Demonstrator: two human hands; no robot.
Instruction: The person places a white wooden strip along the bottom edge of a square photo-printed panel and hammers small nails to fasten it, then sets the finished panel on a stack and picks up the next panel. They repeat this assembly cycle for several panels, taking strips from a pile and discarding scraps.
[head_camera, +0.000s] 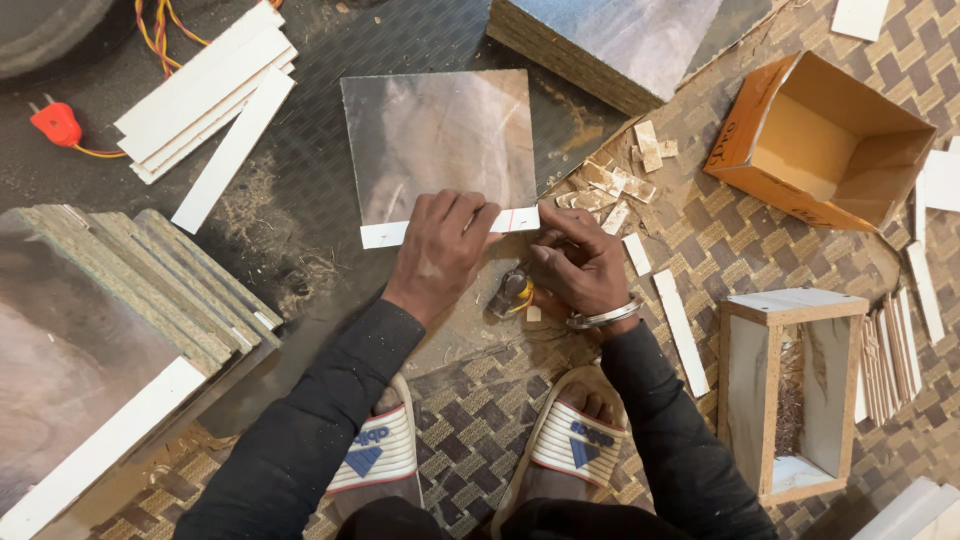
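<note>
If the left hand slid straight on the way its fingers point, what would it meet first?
Most likely the glossy square panel: the left hand presses the white strip along the panel's near edge, fingers pointing away across it.

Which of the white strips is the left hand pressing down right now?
The white strip along the near edge of the square board, under the left hand. The other strips lie loose: a pile at upper left, singles at right.

- One camera only, worn on the person's head, looking almost straight down at the floor (300, 230).
- It sits close, at arm's reach.
- The person's sandals (580, 445) mark the bottom edge of view.
</note>
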